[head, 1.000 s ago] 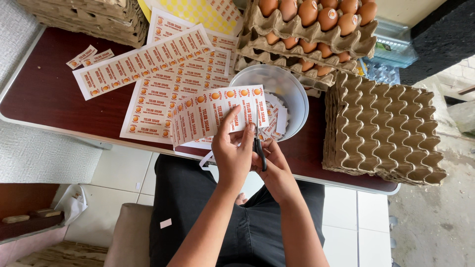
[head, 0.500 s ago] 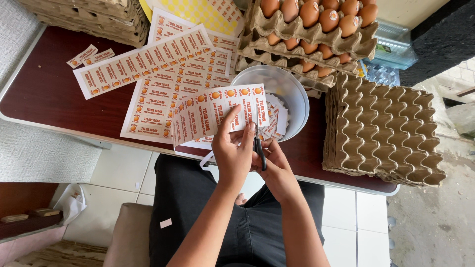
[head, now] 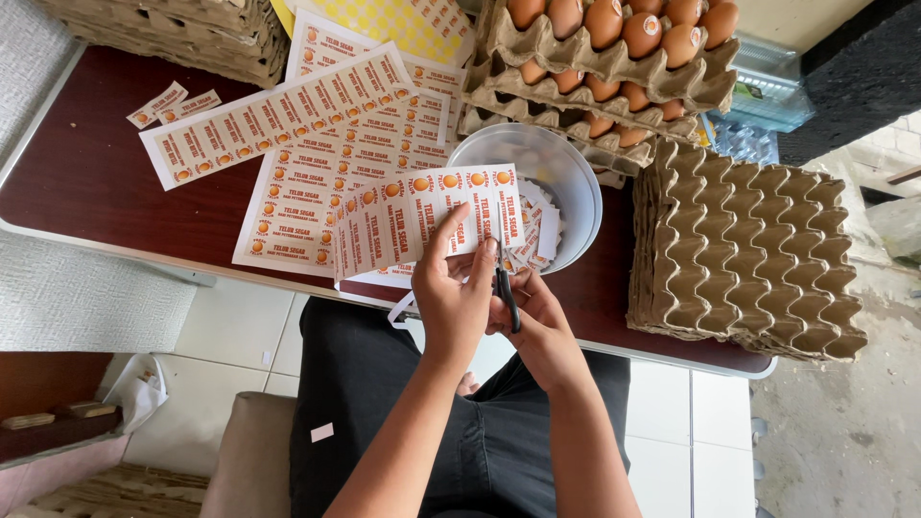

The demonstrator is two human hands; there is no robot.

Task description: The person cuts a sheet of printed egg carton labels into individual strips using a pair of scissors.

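Looking down from my head camera, my left hand (head: 453, 299) is clamped on a sheet of orange-and-white labels (head: 427, 216), thumb below and fingers pressed against its near edge, so the sheet fans out up and to the left of that hand. My right hand (head: 539, 324) sits touching the left one, closed around a pair of dark-handled scissors (head: 505, 288) whose blades point up into the sheet's right edge; I cannot tell how far the blades are parted. Just beyond both hands stands a white plastic bowl (head: 566, 173) with cut label strips (head: 537, 235) lying in it. Farther out past the bowl are cardboard trays filled with brown eggs (head: 614, 48). To the right of my right hand sits a stack of empty egg trays (head: 743, 249), near but not touching it. To the left of my left hand, more uncut label sheets (head: 317, 182) lie spread on the dark red table (head: 86, 192), with a few small loose labels (head: 171, 104) well apart from them. Another pile of empty trays (head: 173, 34) rests at the far left. Below my hands are my dark trousers (head: 355, 384).
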